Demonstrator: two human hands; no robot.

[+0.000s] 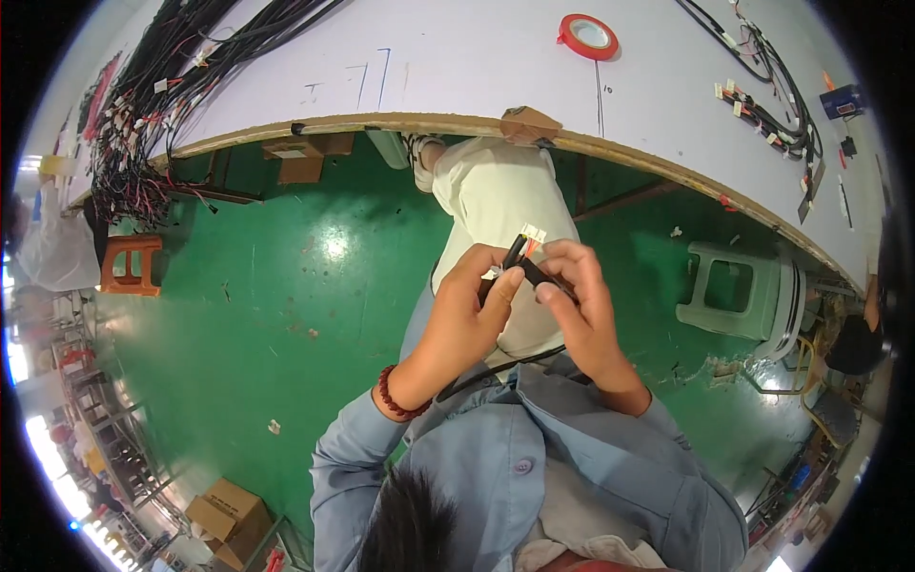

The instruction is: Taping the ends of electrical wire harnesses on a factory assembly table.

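The left hand (472,300) and right hand (585,310) grip the black cable (535,273) between them, its white connector (535,233) projecting just beyond both hands toward the desk (457,67).

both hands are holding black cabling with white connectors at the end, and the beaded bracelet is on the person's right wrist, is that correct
Not quite: the head view shows the beaded bracelet on the left wrist. The rest holds: the left hand and right hand hold black cabling with white connectors at the end.
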